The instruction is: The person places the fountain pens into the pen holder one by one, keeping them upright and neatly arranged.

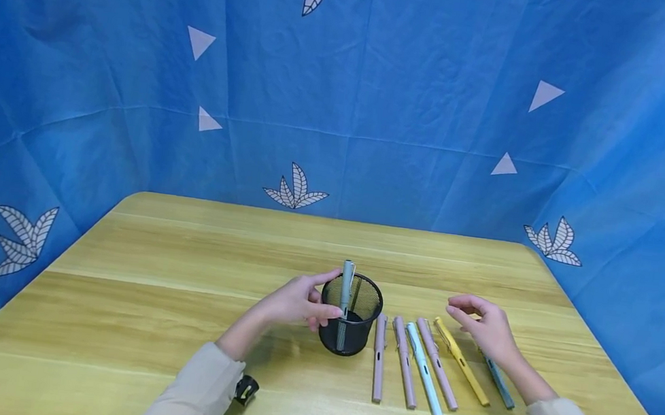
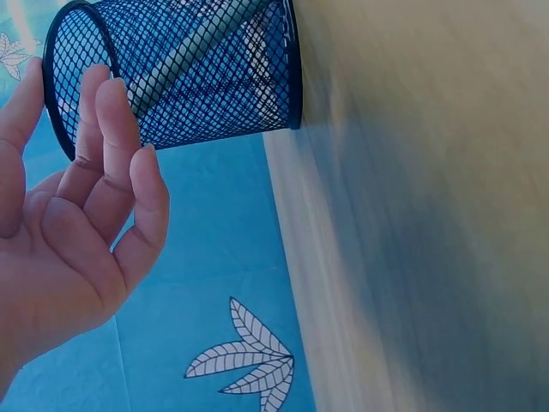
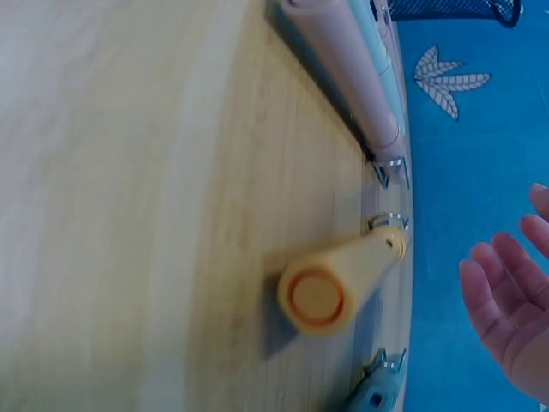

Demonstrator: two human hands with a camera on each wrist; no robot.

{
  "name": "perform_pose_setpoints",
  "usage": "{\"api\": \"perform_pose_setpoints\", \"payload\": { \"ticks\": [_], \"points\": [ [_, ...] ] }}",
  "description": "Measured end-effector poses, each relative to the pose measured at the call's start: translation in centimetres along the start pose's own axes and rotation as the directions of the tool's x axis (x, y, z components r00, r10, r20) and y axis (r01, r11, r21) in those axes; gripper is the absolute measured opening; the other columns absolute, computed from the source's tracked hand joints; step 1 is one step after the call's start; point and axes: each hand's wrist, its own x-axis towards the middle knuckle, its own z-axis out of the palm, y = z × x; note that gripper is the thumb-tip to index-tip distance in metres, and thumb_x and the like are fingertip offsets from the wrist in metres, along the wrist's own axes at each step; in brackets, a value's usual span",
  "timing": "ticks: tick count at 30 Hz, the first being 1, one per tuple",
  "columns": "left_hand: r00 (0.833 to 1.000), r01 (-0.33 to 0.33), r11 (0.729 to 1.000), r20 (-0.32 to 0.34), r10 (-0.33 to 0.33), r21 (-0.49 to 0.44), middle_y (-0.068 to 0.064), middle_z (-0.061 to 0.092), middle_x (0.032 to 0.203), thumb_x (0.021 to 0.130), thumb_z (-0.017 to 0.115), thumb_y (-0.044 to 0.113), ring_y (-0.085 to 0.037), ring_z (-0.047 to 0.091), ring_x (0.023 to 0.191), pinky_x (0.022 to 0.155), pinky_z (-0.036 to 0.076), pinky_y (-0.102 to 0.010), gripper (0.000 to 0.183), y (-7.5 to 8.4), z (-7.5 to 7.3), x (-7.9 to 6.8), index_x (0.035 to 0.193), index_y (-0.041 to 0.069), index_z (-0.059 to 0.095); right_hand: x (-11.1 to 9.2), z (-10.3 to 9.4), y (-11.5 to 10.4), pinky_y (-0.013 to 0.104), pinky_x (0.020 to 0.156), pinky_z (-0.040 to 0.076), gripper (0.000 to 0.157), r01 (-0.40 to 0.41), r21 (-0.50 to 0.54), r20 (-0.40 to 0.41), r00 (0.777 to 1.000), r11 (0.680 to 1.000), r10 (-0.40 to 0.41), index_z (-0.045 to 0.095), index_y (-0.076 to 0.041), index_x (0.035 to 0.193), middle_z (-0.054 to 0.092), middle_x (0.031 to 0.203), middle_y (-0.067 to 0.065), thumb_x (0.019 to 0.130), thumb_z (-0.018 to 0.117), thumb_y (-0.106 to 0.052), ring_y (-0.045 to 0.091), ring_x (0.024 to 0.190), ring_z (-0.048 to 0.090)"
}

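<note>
A black mesh pen holder (image 1: 361,334) stands upright on the table. Inside it leans a grey-blue pen (image 1: 347,281), its capped end above the rim. My left hand (image 1: 300,300) is at the holder's left side, index finger and thumb by the rim; in the left wrist view, its lightly bent fingers (image 2: 116,129) lie against or near the mesh. Above the right end of a row of pens hovers my right hand (image 1: 485,327), fingers loosely bent, holding nothing. Nearest it are a yellow pen (image 1: 465,366) and a teal pen (image 1: 499,380), the latter partly hidden by the hand.
Between the holder and the yellow pen lie three mauve pens (image 1: 378,363) and a light blue pen (image 1: 427,372). The wooden table (image 1: 144,295) ends at a blue curtain (image 1: 381,103). Each wrist carries a small black camera (image 1: 246,389).
</note>
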Motion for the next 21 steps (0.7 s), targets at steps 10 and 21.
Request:
{"api": "perform_pose_setpoints", "payload": {
  "ticks": [10, 21],
  "points": [
    [1.000, -0.010, 0.999, -0.010, 0.010, 0.037, -0.022, 0.061, 0.070, 0.086, 0.061, 0.028, -0.038, 0.060, 0.060, 0.064, 0.045, -0.028, 0.069, -0.4, -0.1, 0.1, 0.143, 0.017, 0.023, -0.4, -0.9, 0.3, 0.028, 0.049, 0.047, 0.019, -0.012, -0.042, -0.013, 1.000, 0.999, 0.012, 0.063, 0.006, 0.097, 0.064, 0.087, 0.014, 0.086, 0.060, -0.010, 0.022, 0.066, 0.056],
    [0.998, -0.022, 0.997, -0.057, 0.026, 0.071, -0.007, 0.052, 0.053, 0.083, 0.064, 0.031, -0.035, 0.058, 0.056, 0.057, 0.049, -0.032, 0.070, -0.3, 0.0, 0.3, 0.140, 0.012, 0.029, -0.5, -1.6, 0.5, 0.029, 0.048, 0.048, 0.017, -0.032, -0.061, 0.002, 0.999, 0.998, 0.032, 0.063, 0.006, 0.097, 0.064, 0.086, 0.015, 0.085, 0.061, -0.005, 0.015, 0.065, 0.057]
  ]
}}
